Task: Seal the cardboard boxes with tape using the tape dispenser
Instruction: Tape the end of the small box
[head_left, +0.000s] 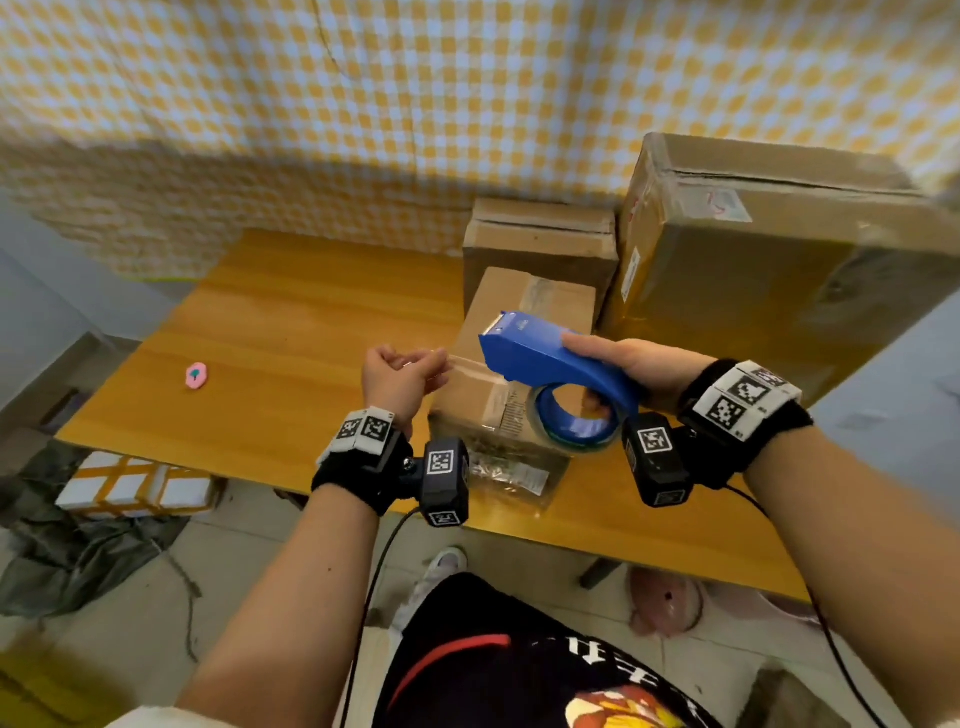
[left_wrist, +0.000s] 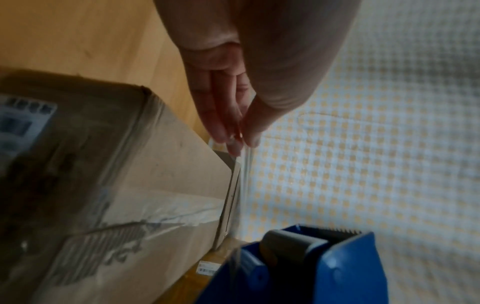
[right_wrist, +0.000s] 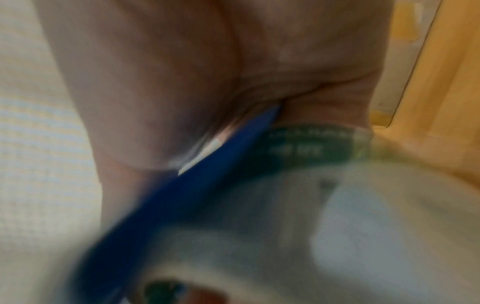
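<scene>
Meanwhile the right hand (head_left: 631, 366) gripped the blue tape dispenser (head_left: 550, 361), fingers wrapped round its handle, holding it in the air above the small cardboard box (head_left: 511, 364) on the desk (head_left: 291, 332). Left hand (head_left: 397, 382) fingers pinched the free end of the clear tape (head_left: 460, 366), stretched taut from the dispenser's mouth.

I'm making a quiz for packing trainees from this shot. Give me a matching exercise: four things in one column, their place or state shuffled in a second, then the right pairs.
Things:
1. tape dispenser
2. tape end
3. pink object
4. largest box

Places or states:
A. lying alone on the table's left part
B. gripped by the right hand
C. standing at the table's far right
D. pinched by the left hand

Pairs: 1-B, 2-D, 3-A, 4-C
</scene>
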